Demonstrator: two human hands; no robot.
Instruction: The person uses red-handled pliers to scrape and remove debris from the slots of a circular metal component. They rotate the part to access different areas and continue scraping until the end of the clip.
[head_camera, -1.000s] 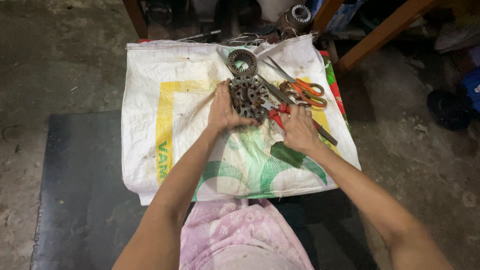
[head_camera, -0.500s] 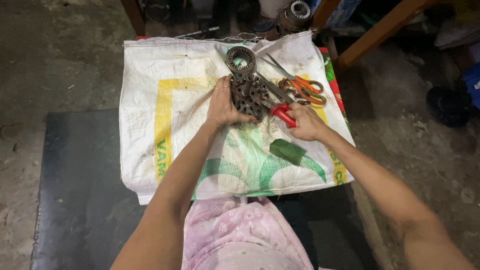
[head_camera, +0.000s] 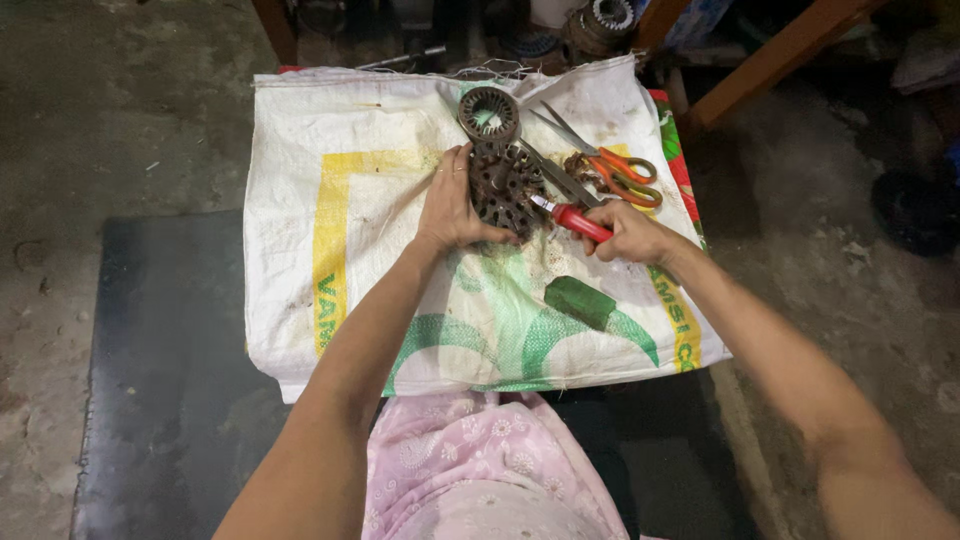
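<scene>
The rusty slotted metal ring (head_camera: 505, 188) lies flat on the white woven sack (head_camera: 330, 200) that covers the surface, pressed down under the fingers of the left hand (head_camera: 452, 205), which grips its near-left edge. The right hand (head_camera: 630, 232) is clenched around the red handle of a tool (head_camera: 575, 220) whose metal tip points at the ring's right edge, just beside the left hand's fingertips. Beyond the hands a second slotted ring (head_camera: 489, 112) touches the first, orange-handled scissors (head_camera: 605, 160) lie beyond the right hand, and a green block (head_camera: 580, 302) sits near that wrist.
</scene>
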